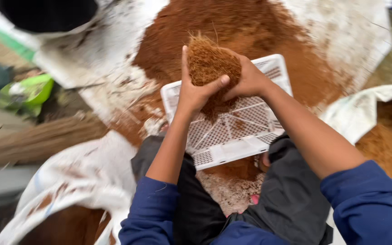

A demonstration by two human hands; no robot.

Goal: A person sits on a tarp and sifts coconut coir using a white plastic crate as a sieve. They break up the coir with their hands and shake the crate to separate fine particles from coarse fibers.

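Left hand (195,93) and right hand (247,80) clasp a brown fibrous coir clump (212,61) over the white perforated plastic tray (232,131), so loosened fibre falls onto the mesh.

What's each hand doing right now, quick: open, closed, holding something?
Left hand: closed on the clump of brown fibre, above the white mesh tray.
Right hand: closed on the same clump, from the other side.

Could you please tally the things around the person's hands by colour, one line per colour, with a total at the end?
Brown: 3 - clump of coarse brown fibre held in the left hand and right hand, heap of fine reddish-brown powder, pile of brown fibre at right.
White: 2 - perforated white plastic tray, stained white sheet.
Green: 1 - green plastic object.
Total: 6
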